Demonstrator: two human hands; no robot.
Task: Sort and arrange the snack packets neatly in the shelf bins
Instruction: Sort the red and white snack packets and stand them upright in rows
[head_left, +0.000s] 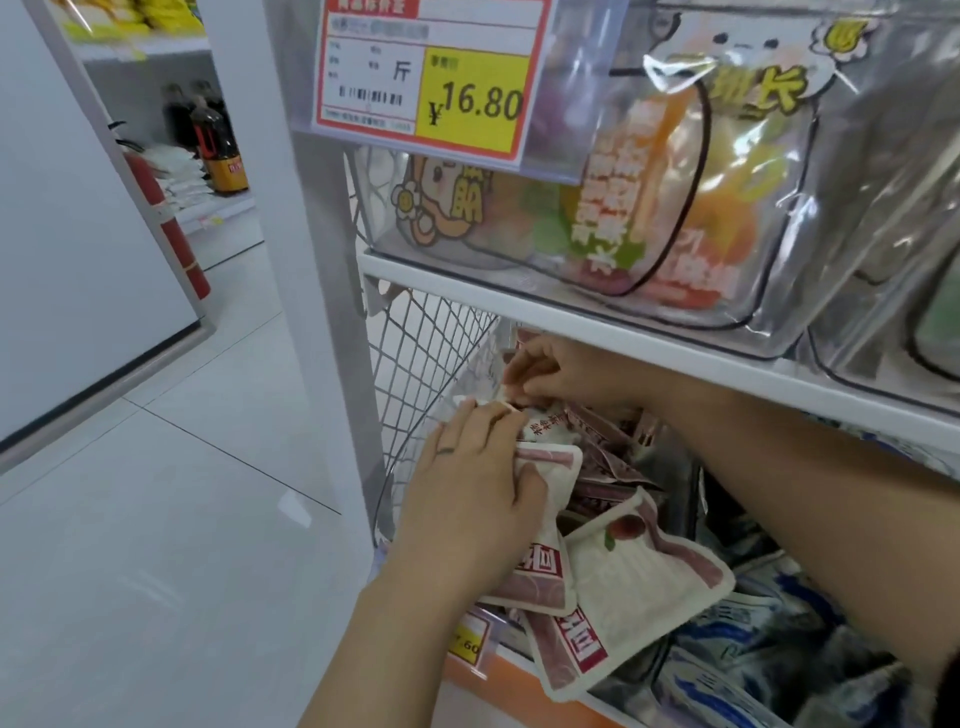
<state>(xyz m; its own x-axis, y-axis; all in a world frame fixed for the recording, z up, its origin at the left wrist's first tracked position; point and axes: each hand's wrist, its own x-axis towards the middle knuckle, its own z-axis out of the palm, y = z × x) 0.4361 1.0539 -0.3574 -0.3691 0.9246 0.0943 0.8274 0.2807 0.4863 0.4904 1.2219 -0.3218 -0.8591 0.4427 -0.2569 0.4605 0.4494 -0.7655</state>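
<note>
Cream and maroon snack packets (641, 582) fill a bin on the lower shelf, some upright, some spilling over the front edge. My left hand (472, 493) presses flat against the side of an upright cream packet (548, 478) at the bin's left end. My right hand (556, 374) reaches in under the upper shelf and pinches the top of a packet (540, 423) at the back of the row. Blue and white packets (737, 649) lie in the neighbouring bin to the right.
A white upper shelf board (649, 343) sits just above my right hand, carrying clear bins of fruit snack bags (675, 208). A 16.80 price tag (431, 78) hangs above. A wire mesh side panel (415, 364) closes the shelf's left end. A tiled aisle floor (182, 519) lies left.
</note>
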